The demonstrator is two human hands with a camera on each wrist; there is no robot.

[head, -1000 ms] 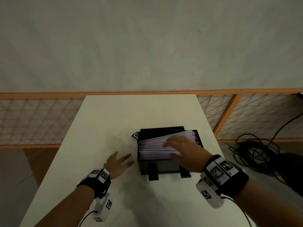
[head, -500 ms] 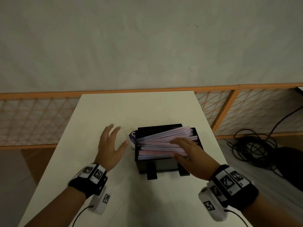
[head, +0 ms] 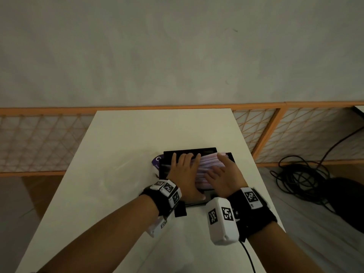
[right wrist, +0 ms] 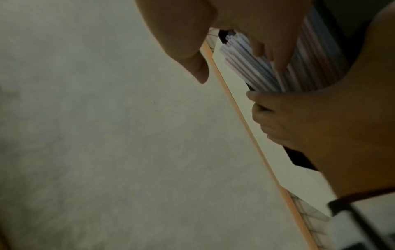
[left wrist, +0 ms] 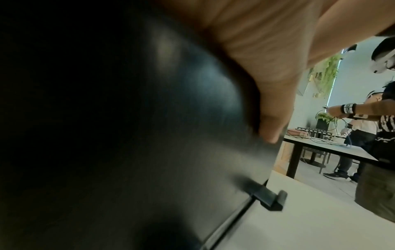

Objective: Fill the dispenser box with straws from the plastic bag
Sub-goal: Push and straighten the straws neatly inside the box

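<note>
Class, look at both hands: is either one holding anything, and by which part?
Neither hand has a grip. The left hand and right hand lie flat with straight fingers on top of the straws piled in the dispenser box, pressing them.

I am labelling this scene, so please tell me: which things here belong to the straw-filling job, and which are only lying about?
Belongs to the job:
- black box
- straws
- purple bag
- left hand
- right hand

Only lying about:
- table
- cables
- fence
</note>
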